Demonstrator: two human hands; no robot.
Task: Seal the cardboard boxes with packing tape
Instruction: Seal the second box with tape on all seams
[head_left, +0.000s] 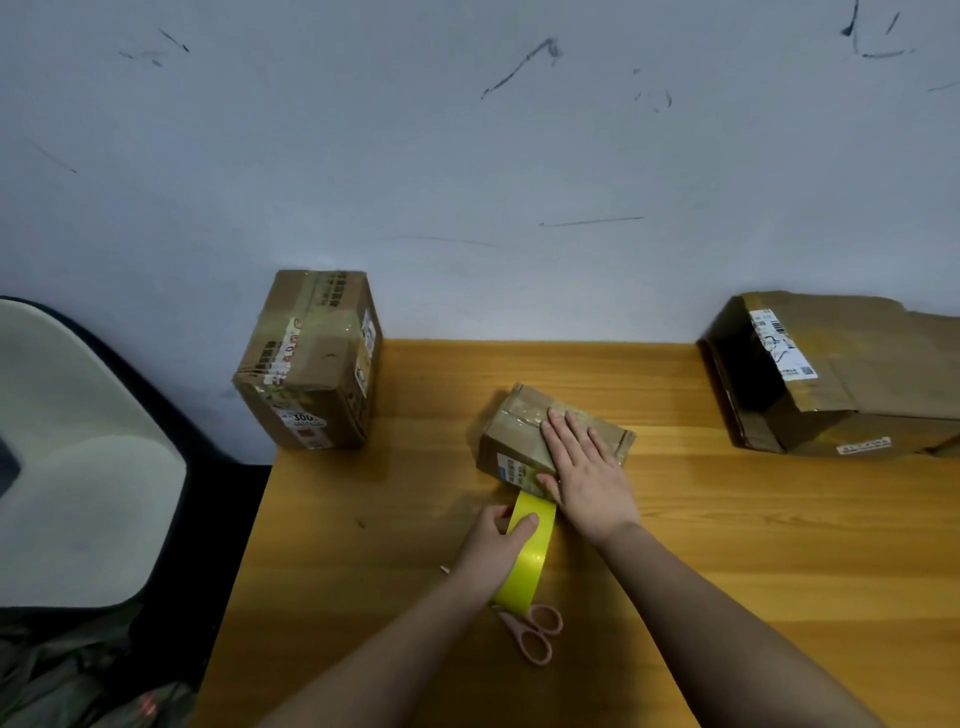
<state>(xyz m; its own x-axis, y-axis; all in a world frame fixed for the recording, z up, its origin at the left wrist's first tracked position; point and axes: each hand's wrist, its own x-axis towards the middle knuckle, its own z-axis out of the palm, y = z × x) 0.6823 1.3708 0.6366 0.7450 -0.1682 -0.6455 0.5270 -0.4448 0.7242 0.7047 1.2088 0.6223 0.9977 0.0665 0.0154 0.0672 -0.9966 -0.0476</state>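
Yellow tape roll (527, 551), at lower centre of the frame, is being gripped by the left hand (493, 545); the right hand (584, 467) is pressing flat, fingers straight, on the small cardboard box (511, 441).

Both bare forearms reach in from the near edge, converging toward the middle. The right hand (584, 475) lies flat, palm down, fingers straight and spread, pointing far-left. The left hand (493, 545), nearer and just left, has its fingers and thumb curled in a grip.

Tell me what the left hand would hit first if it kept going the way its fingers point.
Probably the small box: the left hand holding the yellow tape roll points up-right at its near side, just past the roll. Depth is uncertain.
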